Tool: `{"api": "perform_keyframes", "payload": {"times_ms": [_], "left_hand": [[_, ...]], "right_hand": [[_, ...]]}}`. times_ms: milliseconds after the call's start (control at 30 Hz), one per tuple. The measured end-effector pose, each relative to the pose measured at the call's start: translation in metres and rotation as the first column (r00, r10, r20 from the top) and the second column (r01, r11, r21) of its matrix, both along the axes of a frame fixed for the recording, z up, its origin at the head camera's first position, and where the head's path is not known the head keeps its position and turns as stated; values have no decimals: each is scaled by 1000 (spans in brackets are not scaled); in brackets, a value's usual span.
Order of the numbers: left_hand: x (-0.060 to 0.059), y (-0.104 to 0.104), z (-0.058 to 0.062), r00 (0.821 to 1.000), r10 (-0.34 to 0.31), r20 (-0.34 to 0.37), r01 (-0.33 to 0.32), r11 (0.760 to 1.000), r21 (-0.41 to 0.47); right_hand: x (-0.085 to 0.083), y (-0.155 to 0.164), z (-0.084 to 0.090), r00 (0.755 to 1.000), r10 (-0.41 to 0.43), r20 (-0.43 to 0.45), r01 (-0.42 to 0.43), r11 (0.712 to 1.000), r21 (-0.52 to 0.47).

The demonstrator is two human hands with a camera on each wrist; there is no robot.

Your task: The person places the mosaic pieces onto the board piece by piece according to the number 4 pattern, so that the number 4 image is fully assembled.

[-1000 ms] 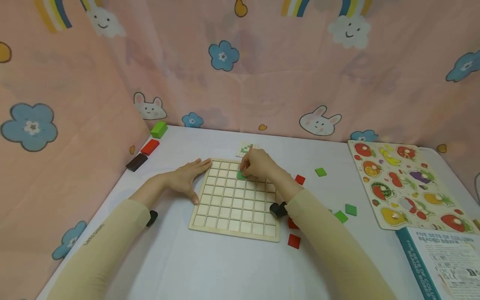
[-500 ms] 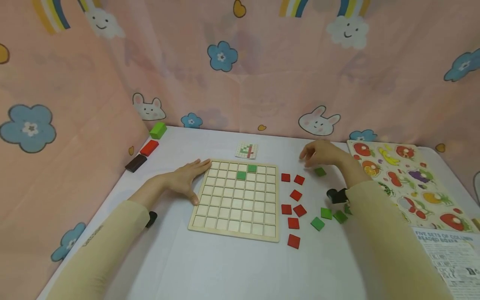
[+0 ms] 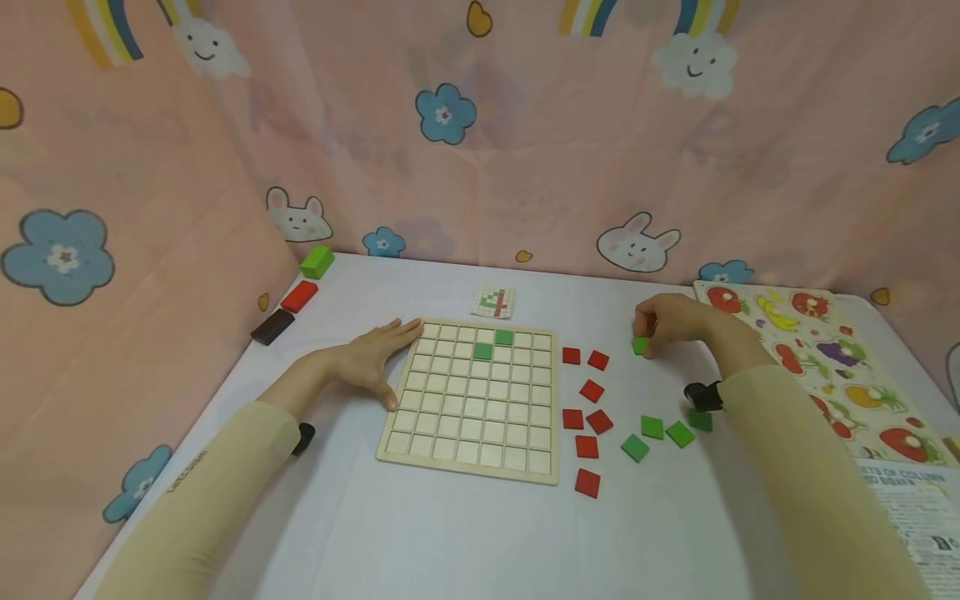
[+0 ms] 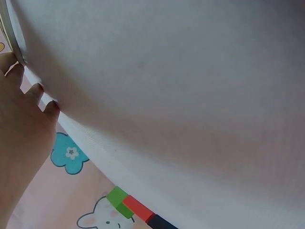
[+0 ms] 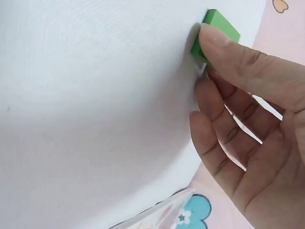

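Left hand (image 3: 372, 360) — flat on the table (image 3: 450, 533), fingers straight and relaxed, gripping nothing; its fingertips touch the left edge of the board (image 3: 472, 398) near the far corner, thumb along the same edge lower down. In the left wrist view the hand (image 4: 21, 138) lies palm-down on the white cloth.

Far left, by the curtain (image 3: 150, 208): three blocks in a row — green block (image 3: 317, 260), red block (image 3: 300, 294), dark block (image 3: 272, 325).

Board: wooden grid of square cells, lying flat at table centre. Two green tiles (image 3: 493, 344) sit in it, one in the top row, one a row lower and one cell to the left, meeting at a corner. Other cells bare.

Card (image 3: 495, 302): small pattern card, just beyond the board's far edge.

Red tiles (image 3: 587, 412): seven, loose on the cloth just right of the board.

Loose green tiles (image 3: 656, 433): a cluster further right, near the right wrist, one partly hidden by it.

Right hand (image 3: 675, 323) — fingers curled, pinching one green tile (image 3: 640, 345) at the table surface, well right of the board. In the right wrist view the thumb (image 5: 238, 62) presses the tile (image 5: 217, 29) from the side; whether it is lifted off the cloth cannot be told.

Fruit puzzle (image 3: 817, 367): far right. Printed box (image 3: 911, 517): near right corner.
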State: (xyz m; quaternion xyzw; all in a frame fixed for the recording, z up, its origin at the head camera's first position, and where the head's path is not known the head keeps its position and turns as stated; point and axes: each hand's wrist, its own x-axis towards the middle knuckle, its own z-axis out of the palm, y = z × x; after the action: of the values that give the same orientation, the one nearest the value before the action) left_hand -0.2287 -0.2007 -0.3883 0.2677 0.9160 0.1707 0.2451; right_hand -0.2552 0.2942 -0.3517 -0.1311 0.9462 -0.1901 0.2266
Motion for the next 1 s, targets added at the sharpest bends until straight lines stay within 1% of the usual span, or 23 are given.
{"api": "perform_keyframes", "payload": {"times_ms": [100, 200, 300, 367, 433, 467, 567, 667, 733, 800, 900, 1000], "left_hand": [[0, 0, 0, 1000, -1, -4, 1, 1000, 0], [0, 0, 0, 1000, -4, -6, 4, 1000, 1], [0, 0, 1, 1000, -3, -7, 3, 1000, 3], [0, 0, 1, 1000, -1, -5, 1, 1000, 2], [0, 0, 1, 1000, 3, -5, -3, 1000, 2], [0, 0, 1, 1000, 3, -6, -3, 1000, 2], [0, 0, 2, 1000, 6, -11, -6, 1000, -2], [-1, 1, 2, 1000, 3, -13, -3, 1000, -3], [-1, 1, 3, 1000, 2, -11, -2, 1000, -4], [-1, 2, 3, 1000, 0, -7, 0, 1000, -6], [-1, 2, 3, 1000, 3, -2, -3, 1000, -12], [-1, 1, 3, 1000, 4, -1, -4, 1000, -16]], "right_hand": [[-2, -8, 0, 998, -48, -47, 45, 997, -58], [-3, -26, -3, 988, -92, -127, 71, 985, -157], [-1, -57, -7, 972, -114, -206, 59, 965, -255], [3, -83, -9, 966, -121, -229, 44, 948, -315], [8, -110, -9, 967, -121, -223, 34, 933, -358], [11, -123, -10, 970, -111, -216, 24, 930, -367], [17, -159, -11, 982, -63, -180, -12, 922, -388], [20, -187, -13, 991, -16, -136, -40, 915, -401], [22, -202, -14, 995, -5, -100, -37, 908, -417], [24, -213, -15, 996, 7, -88, -44, 905, -422], [26, -225, -17, 995, 30, -100, -70, 902, -426], [28, -232, -19, 990, 58, -129, -105, 912, -397]]}}
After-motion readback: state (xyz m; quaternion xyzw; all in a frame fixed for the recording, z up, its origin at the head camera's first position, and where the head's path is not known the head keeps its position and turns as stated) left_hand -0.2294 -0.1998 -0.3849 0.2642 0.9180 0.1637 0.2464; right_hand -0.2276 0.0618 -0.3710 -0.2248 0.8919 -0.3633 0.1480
